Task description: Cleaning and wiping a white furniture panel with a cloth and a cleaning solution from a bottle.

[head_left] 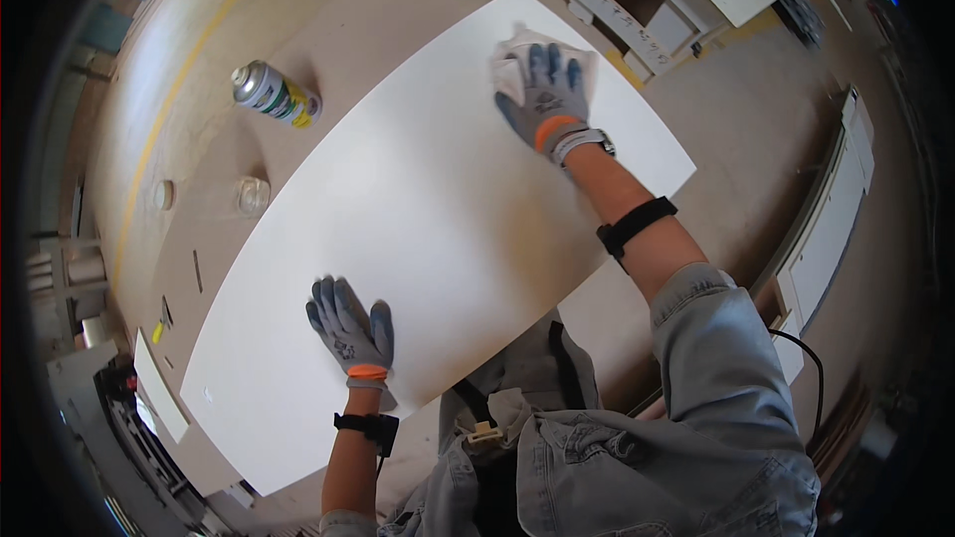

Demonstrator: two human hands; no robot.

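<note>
A large white panel (398, 199) lies at a slant in front of me, its long sides bowed. Near its far right end, my right hand (549, 94), in a grey-blue work glove with an orange cuff, presses a white cloth (585, 62) onto the surface. The cloth bunches out around the fingers, and the palm side is hidden. Toward the near left edge, my left hand (353, 328), gloved alike, rests flat on the panel with fingers stretched out and nothing in them.
Beyond the panel, a brown board (338, 50) carries a spray can (277, 94), a clear jar (253, 196) and a yellow-handled tool (162, 320). A round lid (163, 195) lies farther left. White furniture parts (686, 0) stand at the far right, and a long white piece (821, 219) leans at right.
</note>
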